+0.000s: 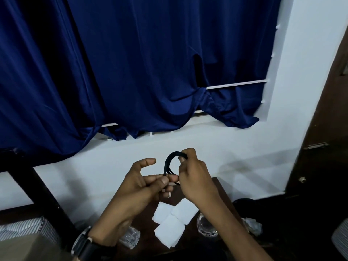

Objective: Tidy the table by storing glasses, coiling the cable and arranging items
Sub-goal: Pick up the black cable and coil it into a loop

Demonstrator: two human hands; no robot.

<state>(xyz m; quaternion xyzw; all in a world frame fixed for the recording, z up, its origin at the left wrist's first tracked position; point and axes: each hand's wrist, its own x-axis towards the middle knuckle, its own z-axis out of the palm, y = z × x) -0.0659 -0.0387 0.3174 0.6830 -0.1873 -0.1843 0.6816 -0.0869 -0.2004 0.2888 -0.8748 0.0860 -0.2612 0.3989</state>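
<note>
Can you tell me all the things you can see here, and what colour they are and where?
cable: one, black, looped, held up between both hands
white squares: about four, white, overlapping on the table
table: one, dark brown, below the hands
clear round object: one, see-through, on the table by the right forearm
clear square object: one, see-through, under the left wrist
curtain: one, dark blue, over the window
wristwatch: one, black, left wrist
left hand: pinching the cable's lower end
right hand: gripping the loop's top
</note>
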